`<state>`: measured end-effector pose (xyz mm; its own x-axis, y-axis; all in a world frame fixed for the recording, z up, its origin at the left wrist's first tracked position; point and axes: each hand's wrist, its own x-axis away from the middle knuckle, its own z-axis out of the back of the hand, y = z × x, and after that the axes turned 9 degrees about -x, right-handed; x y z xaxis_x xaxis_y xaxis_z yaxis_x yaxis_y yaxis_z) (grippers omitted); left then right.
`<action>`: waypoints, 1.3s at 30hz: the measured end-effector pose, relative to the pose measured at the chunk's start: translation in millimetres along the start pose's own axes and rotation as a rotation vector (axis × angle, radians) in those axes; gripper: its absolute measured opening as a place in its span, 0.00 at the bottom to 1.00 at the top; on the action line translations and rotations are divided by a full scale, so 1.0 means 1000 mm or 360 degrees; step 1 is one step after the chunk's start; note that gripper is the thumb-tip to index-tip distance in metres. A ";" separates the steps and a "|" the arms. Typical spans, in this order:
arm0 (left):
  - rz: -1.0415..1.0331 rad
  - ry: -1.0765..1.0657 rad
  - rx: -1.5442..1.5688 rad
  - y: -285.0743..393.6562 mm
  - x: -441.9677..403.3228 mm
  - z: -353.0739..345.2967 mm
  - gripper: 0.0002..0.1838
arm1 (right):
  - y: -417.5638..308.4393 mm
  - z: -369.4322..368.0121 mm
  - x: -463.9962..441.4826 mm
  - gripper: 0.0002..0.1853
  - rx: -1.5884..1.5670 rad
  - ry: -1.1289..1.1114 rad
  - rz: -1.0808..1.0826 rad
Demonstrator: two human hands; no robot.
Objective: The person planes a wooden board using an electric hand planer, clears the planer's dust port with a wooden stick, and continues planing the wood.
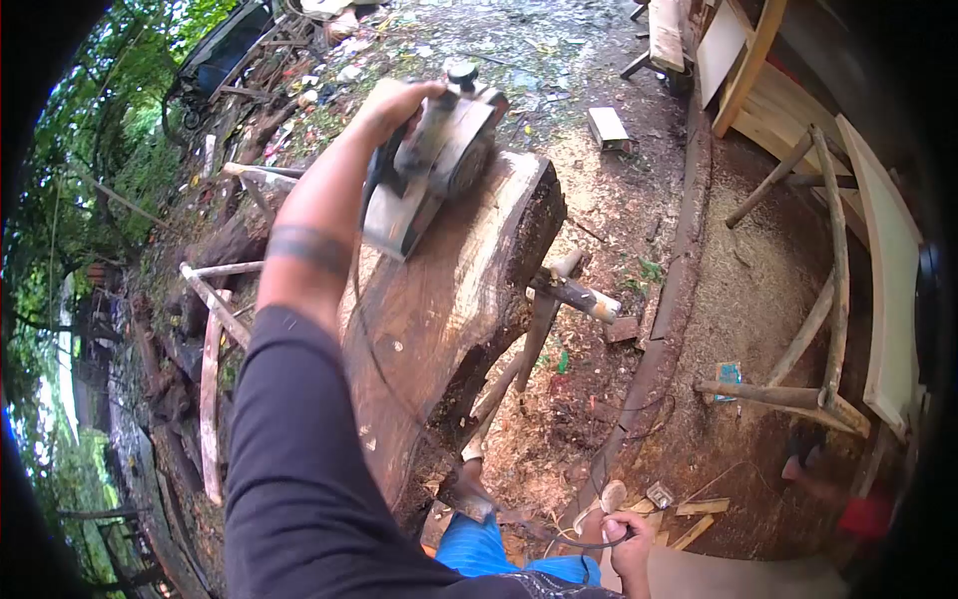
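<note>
My left hand (397, 103) is closed on the rear handle of an electric planer (449, 135), its arm stretched far forward. The planer is slightly blurred and sits at the far end of a thick wooden slab (419, 319) with rough bark edges. Its flat base (399, 215) lies over the slab's surface. From the tool, a dark power cord (374, 349) trails back along the slab. Low on the right, my right hand (629, 544) is closed around a length of dark cable, apart from the slab. The planer's underside is hidden.
Log supports (574, 292) hold up the slab. Wood shavings cover the ground around a small box (609, 130). Pole frames (823, 299) and boards (878, 270) stand at right, with part of another person in red (866, 516). Offcuts (699, 519) lie near my right hand.
</note>
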<state>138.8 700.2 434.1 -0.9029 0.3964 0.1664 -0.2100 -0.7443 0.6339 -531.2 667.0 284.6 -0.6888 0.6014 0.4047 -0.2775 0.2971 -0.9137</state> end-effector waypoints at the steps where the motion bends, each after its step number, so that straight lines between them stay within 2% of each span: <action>1: -0.0005 -0.0027 0.0097 0.008 -0.010 0.000 0.19 | -0.006 -0.001 0.004 0.08 0.0003 0.0035 0.0013; 3: -0.0191 0.0035 0.0143 0.013 -0.019 -0.002 0.20 | -0.010 0.002 0.014 0.09 0.0141 0.0133 0.0063; 6: -0.0125 0.0127 -0.0012 -0.005 -0.024 -0.002 0.21 | -0.031 0.005 0.034 0.11 0.0211 0.0216 0.0095; 7: -0.0104 0.0112 0.0041 -0.010 -0.003 0.000 0.22 | -0.036 0.003 0.035 0.11 0.0218 0.0229 0.0098; 9: -0.0277 0.0066 -0.0021 -0.030 0.057 0.015 0.22 | -0.039 0.012 0.044 0.11 0.0255 0.0204 0.0056; 10: -0.0104 0.0079 -0.0025 -0.043 0.081 0.027 0.20 | -0.034 0.018 0.039 0.09 0.0263 0.0095 0.0120; 11: 0.0102 0.0060 -0.0021 -0.064 0.117 0.029 0.19 | -0.039 0.019 0.044 0.08 0.0338 -0.0013 0.0100; 13: -0.0080 0.0158 -0.0155 -0.088 0.205 0.047 0.17 | -0.059 0.010 0.029 0.07 0.0471 -0.0214 0.0114; 16: 0.0287 -0.0118 -0.0183 -0.128 0.347 0.082 0.22 | -0.080 -0.008 0.022 0.05 0.0568 -0.0583 0.0238; 17: 0.0339 -0.0008 -0.0302 -0.174 0.387 0.086 0.22 | -0.082 -0.015 0.023 0.05 0.0577 -0.0690 0.0255; 18: 0.0427 0.0018 -0.0082 -0.171 0.439 0.095 0.23 | -0.084 -0.025 0.022 0.05 0.0573 -0.0785 0.0285; 19: 0.0738 -0.0092 -0.0139 -0.194 0.479 0.106 0.24 | -0.084 -0.032 0.023 0.05 0.0574 -0.0875 0.0317; 20: 0.0461 0.0087 -0.0012 -0.216 0.544 0.109 0.23 | -0.085 -0.039 0.021 0.05 0.0541 -0.0932 0.0280; 22: 0.0594 0.0096 -0.0059 -0.223 0.581 0.109 0.22 | -0.086 -0.051 0.024 0.06 0.0477 -0.1062 0.0192; 24: 0.0667 0.0111 -0.0072 -0.226 0.579 0.109 0.23 | -0.086 -0.056 0.019 0.06 0.0455 -0.1050 0.0182; 27: 0.0725 0.0127 0.0032 -0.191 0.523 0.095 0.24 | -0.079 -0.060 0.010 0.06 0.0398 -0.0969 0.0199; 29: 0.0597 0.0163 -0.0032 -0.179 0.464 0.088 0.23 | -0.072 -0.059 0.003 0.06 0.0421 -0.0889 0.0229; 31: 0.0465 0.0060 -0.0111 -0.154 0.396 0.084 0.22 | -0.063 -0.054 -0.004 0.05 0.0515 -0.0795 0.0265; 35: 0.0141 0.0010 -0.0125 -0.115 0.258 0.063 0.22 | -0.037 -0.044 -0.003 0.04 0.0273 -0.0511 -0.0088; 39: -0.0048 -0.0008 -0.0121 -0.061 0.135 0.031 0.22 | -0.002 -0.032 -0.002 0.05 0.0150 -0.0320 0.0005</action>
<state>41.8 815.7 441.5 -0.8939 0.4216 0.1521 -0.2648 -0.7706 0.5797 -507.8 688.5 287.0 -0.8068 0.4395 0.3949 -0.3301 0.2189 -0.9182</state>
